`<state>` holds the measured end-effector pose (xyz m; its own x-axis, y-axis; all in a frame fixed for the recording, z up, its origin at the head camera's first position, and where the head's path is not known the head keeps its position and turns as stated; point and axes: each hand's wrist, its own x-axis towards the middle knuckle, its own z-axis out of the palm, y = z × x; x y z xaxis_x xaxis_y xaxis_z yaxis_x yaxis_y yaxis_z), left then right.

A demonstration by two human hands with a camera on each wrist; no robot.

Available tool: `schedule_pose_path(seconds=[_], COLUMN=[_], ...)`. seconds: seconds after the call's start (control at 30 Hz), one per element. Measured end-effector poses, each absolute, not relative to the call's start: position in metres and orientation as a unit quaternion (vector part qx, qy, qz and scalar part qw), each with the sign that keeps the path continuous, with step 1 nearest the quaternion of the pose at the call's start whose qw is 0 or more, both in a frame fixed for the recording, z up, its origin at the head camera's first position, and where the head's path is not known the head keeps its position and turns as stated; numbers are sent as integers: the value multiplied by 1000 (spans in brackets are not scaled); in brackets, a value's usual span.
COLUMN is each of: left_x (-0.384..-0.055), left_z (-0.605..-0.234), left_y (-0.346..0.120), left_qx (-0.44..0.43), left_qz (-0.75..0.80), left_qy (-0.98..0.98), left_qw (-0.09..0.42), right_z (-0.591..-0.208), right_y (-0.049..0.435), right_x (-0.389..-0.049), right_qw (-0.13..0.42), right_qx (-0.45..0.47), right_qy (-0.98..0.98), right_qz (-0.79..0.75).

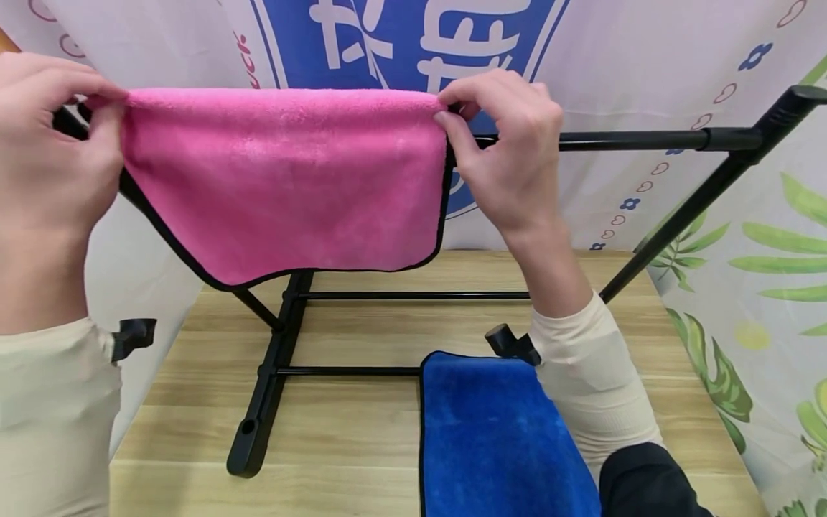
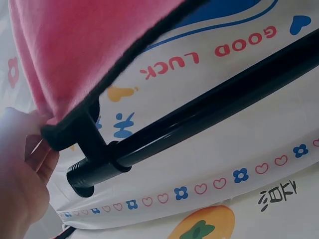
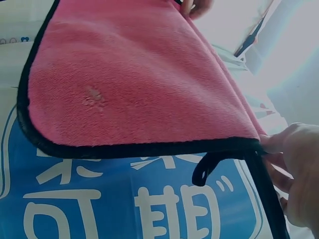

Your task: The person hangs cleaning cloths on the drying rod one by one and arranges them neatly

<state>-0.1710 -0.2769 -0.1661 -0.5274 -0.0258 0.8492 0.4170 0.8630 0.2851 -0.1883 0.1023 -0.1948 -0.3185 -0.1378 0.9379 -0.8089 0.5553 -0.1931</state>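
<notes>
Head view: pink microfibre towel (image 1: 284, 187) is strung between both hands, up in the air above the worktop (image 1: 349, 445), its lower trim (image 1: 336, 270) overlapping the worktop's far edge from this angle. Left hand (image 1: 58, 158) pinches the upper left corner, right hand (image 1: 507, 143) pinches the upper right corner, thumb against fingers on each.

Relation that counts, my read: held edge vs the black rack's top rail (image 1: 633, 141). Towel's long axis runs left-right between the hands, roughly parallel to that rail. Held edge sits higher in frame than the rail; rail passes behind the towel and comes out past the right hand. Neither hand is nearer the towel, one per corner. Left hand is by the rail's left end; left wrist view has the T-joint (image 2: 99, 167) just beside those fingers. Right hand is well short of the right end.

Right wrist view: small black loop (image 3: 202, 174) hangs near the right-hand corner. Can't tell if the cloth touches the rail, or how much hangs behind.

Blue towel (image 1: 497, 438) lies at the worktop's near edge, right of centre, partly under the right forearm.
</notes>
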Motion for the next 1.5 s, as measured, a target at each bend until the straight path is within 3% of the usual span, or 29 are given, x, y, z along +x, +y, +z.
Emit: schedule_pose_path(seconds=[0.3, 0.53, 0.9, 1.13, 1.37, 1.5], left_x=[-178, -174, -163, -160, -154, -156], left_z=[-166, -166, -169, -176, -176, -177], left_y=[-269, -272, -275, -283, -296, -298], left_qx=[-113, -120, -73, -122, -182, -191], left_qz=[-244, -180, -180, -181, -175, -184], left_qy=[-820, -872, -894, -884, -892, -887], left_qw=[505, 440, 403, 413, 375, 379], right_z=[-197, -199, -209, -215, -217, -218], right_y=[98, 103, 104, 109, 115, 115], right_x=[-190, -189, -188, -187, -187, -188], right_qw=[506, 502, 506, 498, 474, 472], right_qx=[297, 303, 305, 325, 348, 350], right_qy=[-716, -743, -724, -727, -751, -751], right_qz=[378, 323, 355, 343, 300, 300])
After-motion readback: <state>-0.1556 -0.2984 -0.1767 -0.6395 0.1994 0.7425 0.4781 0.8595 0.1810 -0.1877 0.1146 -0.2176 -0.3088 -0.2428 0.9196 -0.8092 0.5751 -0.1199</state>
